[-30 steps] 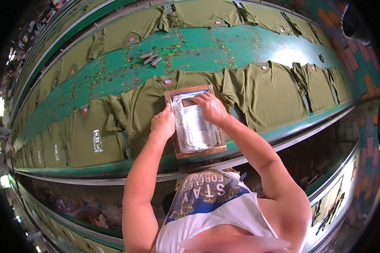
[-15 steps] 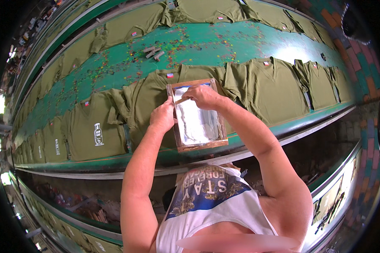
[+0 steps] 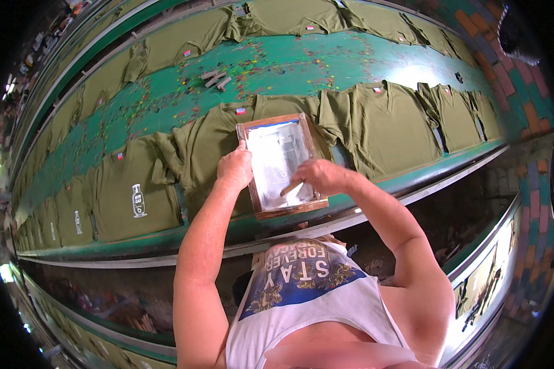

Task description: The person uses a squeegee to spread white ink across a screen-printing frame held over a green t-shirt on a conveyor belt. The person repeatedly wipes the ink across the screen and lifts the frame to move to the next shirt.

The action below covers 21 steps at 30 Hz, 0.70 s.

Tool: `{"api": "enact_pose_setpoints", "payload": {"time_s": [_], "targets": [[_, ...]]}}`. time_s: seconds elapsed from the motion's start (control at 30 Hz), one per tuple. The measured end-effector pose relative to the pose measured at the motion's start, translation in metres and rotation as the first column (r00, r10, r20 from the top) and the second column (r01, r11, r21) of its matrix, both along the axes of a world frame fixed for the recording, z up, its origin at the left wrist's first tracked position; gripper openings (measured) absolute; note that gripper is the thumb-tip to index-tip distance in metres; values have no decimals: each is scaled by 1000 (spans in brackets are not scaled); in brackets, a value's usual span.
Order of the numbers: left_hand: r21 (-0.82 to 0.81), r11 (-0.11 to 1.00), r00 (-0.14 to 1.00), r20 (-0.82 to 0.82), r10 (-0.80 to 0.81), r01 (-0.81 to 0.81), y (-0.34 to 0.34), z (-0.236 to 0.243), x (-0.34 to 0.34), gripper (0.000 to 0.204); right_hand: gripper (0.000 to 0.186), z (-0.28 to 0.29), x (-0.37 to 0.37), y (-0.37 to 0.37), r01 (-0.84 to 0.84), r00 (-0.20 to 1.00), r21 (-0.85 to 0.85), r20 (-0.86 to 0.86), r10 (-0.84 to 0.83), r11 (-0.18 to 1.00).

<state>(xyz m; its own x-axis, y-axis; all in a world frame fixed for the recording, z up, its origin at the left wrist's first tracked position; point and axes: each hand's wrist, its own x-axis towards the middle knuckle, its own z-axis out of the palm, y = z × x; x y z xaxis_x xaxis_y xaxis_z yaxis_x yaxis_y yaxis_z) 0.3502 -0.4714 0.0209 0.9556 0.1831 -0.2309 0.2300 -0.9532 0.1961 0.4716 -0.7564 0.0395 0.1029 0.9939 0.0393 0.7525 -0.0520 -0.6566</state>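
A wood-framed printing screen point(image 3: 308, 132) lies on an olive green T-shirt point(image 3: 210, 132) spread on the long table. White ink covers much of its mesh, and a faint bottle-shaped design shows through. My left hand point(image 3: 234, 166) grips the left side of the frame. Inside the frame, close to its near end, my right hand point(image 3: 324, 176) is closed on a squeegee point(image 3: 291, 187), whose edge rests against the mesh. To the left lies another olive T-shirt point(image 3: 114, 184) with a white bottle print point(image 3: 140, 201).
The green table point(image 3: 166, 98) is speckled with coloured ink spots. Several small grey blocks point(image 3: 215, 79) lie beyond the screen. More olive T-shirts point(image 3: 391, 126) line both long sides of the table. A pale rail point(image 3: 228, 251) runs along its near edge.
My right hand has drawn the squeegee from the far end of the screen down toward its near end. The design shows more plainly in the mesh. My left hand still holds the frame.
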Motion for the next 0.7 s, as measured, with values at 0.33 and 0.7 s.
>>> {"api": "enact_pose_setpoints", "payload": {"time_s": [0.33, 0.7], "targets": [[-50, 990, 982, -141, 127, -135, -3, 1, 7, 59, 35, -25, 65, 73, 404, 882, 184, 183, -435, 896], [-70, 995, 996, -69, 63, -68, 2, 5, -2, 63, 40, -16, -4, 30, 184, 973, 128, 114, -199, 974]]}}
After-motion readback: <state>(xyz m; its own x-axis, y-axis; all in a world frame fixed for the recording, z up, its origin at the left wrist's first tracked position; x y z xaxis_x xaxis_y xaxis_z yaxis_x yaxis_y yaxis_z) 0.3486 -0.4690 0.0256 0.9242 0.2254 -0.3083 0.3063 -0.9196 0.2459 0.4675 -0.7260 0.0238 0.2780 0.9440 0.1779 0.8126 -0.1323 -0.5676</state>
